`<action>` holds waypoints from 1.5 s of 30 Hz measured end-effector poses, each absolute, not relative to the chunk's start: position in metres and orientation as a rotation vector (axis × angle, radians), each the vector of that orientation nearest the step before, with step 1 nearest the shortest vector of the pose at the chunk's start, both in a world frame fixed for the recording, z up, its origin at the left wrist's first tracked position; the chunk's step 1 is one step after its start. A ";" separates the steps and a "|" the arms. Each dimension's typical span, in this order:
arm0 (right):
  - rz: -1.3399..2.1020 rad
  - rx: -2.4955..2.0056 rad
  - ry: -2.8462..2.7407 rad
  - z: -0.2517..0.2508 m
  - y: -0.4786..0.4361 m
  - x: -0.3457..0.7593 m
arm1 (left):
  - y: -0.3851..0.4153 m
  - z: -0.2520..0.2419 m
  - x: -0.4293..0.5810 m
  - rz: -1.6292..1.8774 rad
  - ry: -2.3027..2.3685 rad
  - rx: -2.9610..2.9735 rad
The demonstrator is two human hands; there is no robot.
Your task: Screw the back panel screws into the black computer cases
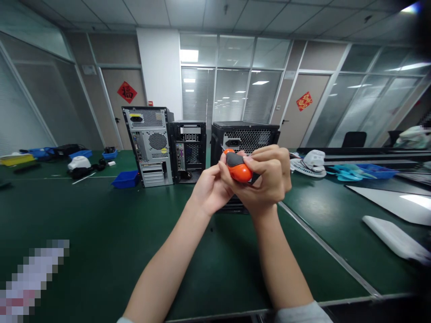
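one orange-and-grey tool (240,173), gripped from both sides

and it's up off the green table (161,224), right in front of the black computer case (251,134)! the left hand (213,190) has its fingers wrapped round the front end, on the tool's left. the right hand (271,177) grasps from the other flank, thumb against the grey part, fingers curled. between them the rounded orange end bulges out bare, and a thin metal tip (222,147) pokes out beyond the left fingers.

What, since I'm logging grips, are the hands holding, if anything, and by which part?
The left hand and right hand both hold an orange-and-grey tool, probably a screwdriver, by its bulbous handle; its thin tip sticks out.
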State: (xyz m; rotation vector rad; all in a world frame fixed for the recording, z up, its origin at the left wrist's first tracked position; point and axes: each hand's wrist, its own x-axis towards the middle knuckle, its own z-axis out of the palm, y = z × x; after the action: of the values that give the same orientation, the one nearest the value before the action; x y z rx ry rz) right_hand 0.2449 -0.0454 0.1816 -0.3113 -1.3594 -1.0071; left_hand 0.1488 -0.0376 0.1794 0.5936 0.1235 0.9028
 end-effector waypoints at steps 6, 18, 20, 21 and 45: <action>-1.083 -0.305 -1.332 0.180 -0.041 0.248 | -0.040 0.180 0.150 0.919 0.132 0.585; -1.111 -0.185 -1.333 0.180 -0.033 0.254 | -0.042 0.180 0.150 0.908 0.134 0.572; -1.121 -0.165 -1.351 0.181 -0.033 0.254 | -0.042 0.181 0.150 0.911 0.142 0.557; -1.118 -0.167 -1.361 0.180 -0.032 0.254 | -0.043 0.182 0.151 0.916 0.144 0.552; -0.680 -0.496 -1.824 0.195 -0.068 0.274 | -0.037 0.172 0.161 1.059 0.028 0.641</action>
State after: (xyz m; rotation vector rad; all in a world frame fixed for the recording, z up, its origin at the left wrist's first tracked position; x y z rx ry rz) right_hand 0.2745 -0.0676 0.1946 -0.4962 -1.8235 -0.6802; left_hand 0.1611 -0.0369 0.1724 0.6407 0.0284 1.0592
